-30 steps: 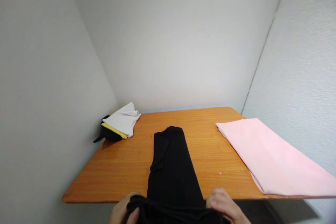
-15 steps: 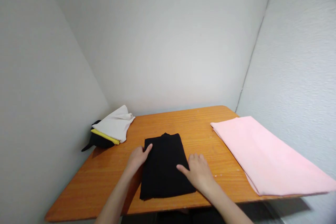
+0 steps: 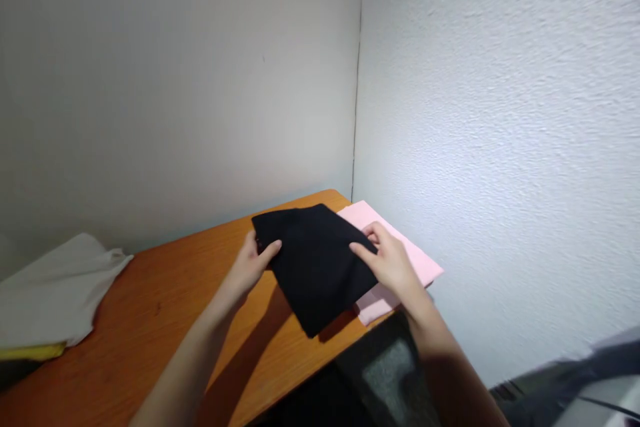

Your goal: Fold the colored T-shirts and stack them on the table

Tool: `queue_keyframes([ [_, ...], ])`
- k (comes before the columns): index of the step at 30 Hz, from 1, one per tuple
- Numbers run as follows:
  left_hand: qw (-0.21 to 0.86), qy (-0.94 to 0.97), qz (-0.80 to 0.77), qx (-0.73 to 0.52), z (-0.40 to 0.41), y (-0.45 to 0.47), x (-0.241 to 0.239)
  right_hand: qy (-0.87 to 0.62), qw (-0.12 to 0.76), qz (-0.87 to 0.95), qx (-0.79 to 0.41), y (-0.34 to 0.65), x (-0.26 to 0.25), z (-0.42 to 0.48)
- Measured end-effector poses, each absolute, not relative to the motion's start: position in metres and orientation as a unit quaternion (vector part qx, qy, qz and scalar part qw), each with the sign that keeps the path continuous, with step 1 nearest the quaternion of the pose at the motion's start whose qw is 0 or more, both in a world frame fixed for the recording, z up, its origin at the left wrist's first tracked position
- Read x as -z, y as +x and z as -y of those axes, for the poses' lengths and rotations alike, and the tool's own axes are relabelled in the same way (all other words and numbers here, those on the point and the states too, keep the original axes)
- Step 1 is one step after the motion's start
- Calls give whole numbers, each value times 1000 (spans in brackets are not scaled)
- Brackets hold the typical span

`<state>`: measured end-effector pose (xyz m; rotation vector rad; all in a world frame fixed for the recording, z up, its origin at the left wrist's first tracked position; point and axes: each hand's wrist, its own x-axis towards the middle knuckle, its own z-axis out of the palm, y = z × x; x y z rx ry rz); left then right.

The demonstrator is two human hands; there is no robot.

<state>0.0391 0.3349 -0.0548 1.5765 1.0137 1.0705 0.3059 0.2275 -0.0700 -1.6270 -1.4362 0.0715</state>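
Note:
A folded black cloth (image 3: 317,263), perhaps a garment, is held up between my two hands, tilted above the table. My left hand (image 3: 253,260) grips its left edge, thumb on top and fingers underneath. On the right edge, my right hand (image 3: 387,257) pinches the cloth with the thumb over it and the other fingers partly behind. Below and behind the black cloth lies a folded pink cloth (image 3: 415,257), partly covered from view by the black cloth and my right hand.
A wooden table (image 3: 175,307) stands in the corner between two pale walls. On its left lies a white cloth (image 3: 55,293) over a yellow one (image 3: 35,351), with something dark beneath. Dark blurred items (image 3: 565,380) show at the lower right, beyond the table.
Both hands have lifted the black cloth off the table and carried it right, towards the pink cloth. The camera view has turned right.

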Motion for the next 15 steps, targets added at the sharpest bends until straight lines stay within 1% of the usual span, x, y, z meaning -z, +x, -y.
queue_keyframes([
  [2, 513, 636, -384, -430, -337, 83, 45, -680, 468, 563, 30, 340, 60, -217],
  [4, 548, 619, -378, -416, -341, 123, 53, -700, 456, 547, 50, 362, 59, -207],
  [7, 588, 595, -398, -377, -344, 169, 92, -728, 426, 533, 62, 373, 71, -195],
  [11, 598, 575, -436, -349, -346, 199, 151, -756, 375, 529, 89, 374, 95, -186],
  [13, 599, 573, -434, -352, -347, 206, 167, -763, 351, 533, 104, 379, 103, -184],
  [15, 605, 580, -420, -348, -349, 211, 173, -761, 334, 543, 116, 387, 108, -187],
])
